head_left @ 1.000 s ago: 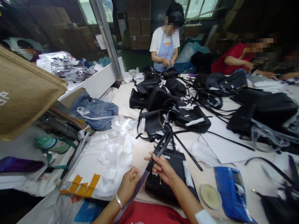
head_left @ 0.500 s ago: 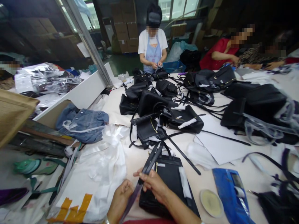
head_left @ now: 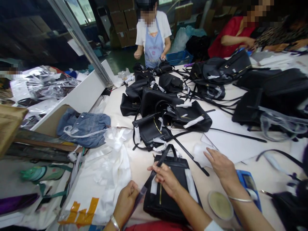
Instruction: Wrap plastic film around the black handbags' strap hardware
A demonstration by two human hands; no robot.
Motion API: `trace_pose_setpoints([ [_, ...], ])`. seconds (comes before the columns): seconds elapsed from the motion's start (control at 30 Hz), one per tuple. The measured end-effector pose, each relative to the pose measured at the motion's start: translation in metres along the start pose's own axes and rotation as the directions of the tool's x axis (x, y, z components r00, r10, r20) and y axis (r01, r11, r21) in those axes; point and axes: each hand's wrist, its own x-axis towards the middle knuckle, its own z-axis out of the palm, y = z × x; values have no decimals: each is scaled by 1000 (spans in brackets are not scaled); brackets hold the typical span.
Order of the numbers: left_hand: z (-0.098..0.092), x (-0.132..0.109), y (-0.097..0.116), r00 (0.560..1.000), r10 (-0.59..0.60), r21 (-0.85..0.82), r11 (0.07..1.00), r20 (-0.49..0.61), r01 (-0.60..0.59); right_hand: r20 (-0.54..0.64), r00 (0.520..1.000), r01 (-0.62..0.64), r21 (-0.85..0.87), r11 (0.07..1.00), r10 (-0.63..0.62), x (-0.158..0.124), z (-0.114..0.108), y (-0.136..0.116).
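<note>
My right hand (head_left: pixel 166 179) pinches a long black strap (head_left: pixel 158 163), close above a black bag (head_left: pixel 173 199). This bag lies on the table with a looped top handle, a gold zip and white wrapping on parts of it. My left hand (head_left: pixel 127 199), with a bracelet at the wrist, is curled closed beside the strap's lower, glossy part; what its fingers pinch is hidden. Another person's hand (head_left: pixel 221 163), fingers spread, reaches in from the right over white paper. A yellowish round dish (head_left: pixel 220 205) sits right of the bag.
Several black bags (head_left: pixel 154 125) with trailing straps spread across the table. A denim bag (head_left: pixel 83 126) and white plastic wrapping (head_left: pixel 113 166) lie left. A blue packet (head_left: pixel 250 186) is partly behind the reaching arm. A co-worker in an apron (head_left: pixel 152 41) stands opposite; a metal post (head_left: pixel 81 41) rises left.
The other person's hand has come in from the right. My right hand has shifted slightly right and down the view, still on the strap. The co-worker opposite has drawn their hands apart.
</note>
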Motion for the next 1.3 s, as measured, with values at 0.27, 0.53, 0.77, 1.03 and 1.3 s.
trace_pose_setpoints([
  [0.27, -5, -22, 13, 953, 297, 557, 803, -66, -212, 3, 1000, 10, -221, 975, -9, 3, -2, 9],
  [0.53, 8, -23, 18, 995, 96, 70, 993, -31, -93, -69, 995, 47, -267, 963, -67, -7, -5, 27],
  [0.77, 18, -25, 13, 999, 36, -110, 993, 35, -32, 13, 999, -39, -105, 994, 41, -19, -10, 21],
  [1.03, 25, -27, 18, 996, 81, -69, 995, 33, -78, -24, 999, 41, -141, 989, -44, -29, -12, 33],
  [1.3, 33, -12, 21, 997, -2, -105, 994, 76, 10, -97, 995, -23, 19, 1000, 24, -11, -34, 7],
])
